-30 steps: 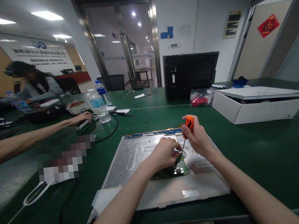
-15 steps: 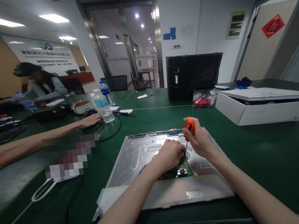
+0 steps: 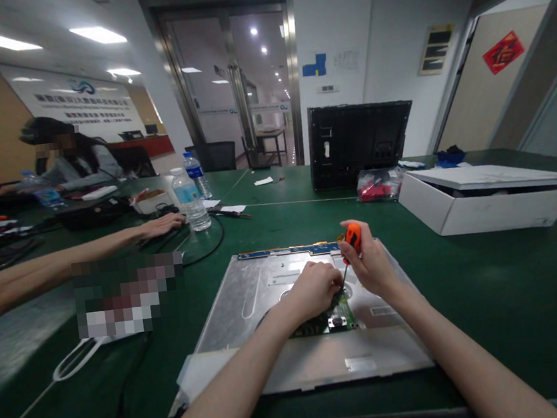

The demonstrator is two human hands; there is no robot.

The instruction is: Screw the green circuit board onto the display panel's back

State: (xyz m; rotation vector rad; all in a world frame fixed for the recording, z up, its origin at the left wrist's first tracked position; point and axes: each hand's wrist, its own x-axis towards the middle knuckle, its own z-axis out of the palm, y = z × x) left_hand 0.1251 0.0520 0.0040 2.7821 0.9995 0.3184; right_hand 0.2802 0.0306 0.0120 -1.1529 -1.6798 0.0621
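Note:
A silver metal display panel lies flat on the green table, with a blue circuit strip along its far edge. My right hand is wrapped round the orange-and-black handle of a screwdriver. Its thin shaft slants down to the far edge of a green circuit board on the panel. Close by the screwdriver's tip, my left hand has its fingers pinched together over the board. Whatever is between those fingertips is hidden, and the hand also covers much of the board.
At the left, another person's hand rests beside two water bottles. Beyond the panel stands a black monitor, with a plastic bag before it. To the right is a white box. A black cable curves left of the panel.
The whole view has shifted slightly. Both hands keep their places at the board, and the screwdriver stays in my right hand at nearly the same angle.

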